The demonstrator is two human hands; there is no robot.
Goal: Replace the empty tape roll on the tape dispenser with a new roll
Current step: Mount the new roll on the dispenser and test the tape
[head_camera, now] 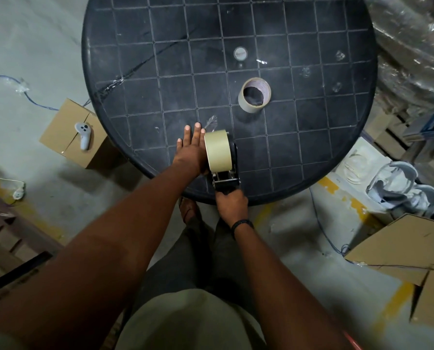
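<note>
Right grip [231, 204] clamped on dispenser [227, 179] handle, left grip [192, 147] flat — fingers apart — against new roll [218, 150].

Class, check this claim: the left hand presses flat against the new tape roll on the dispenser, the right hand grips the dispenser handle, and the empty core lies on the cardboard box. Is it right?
Not quite. The head view shows the empty core on the round black table, not on the cardboard box. The rest holds: left hand flat against the new tape roll, right hand gripping the dispenser handle.
</note>
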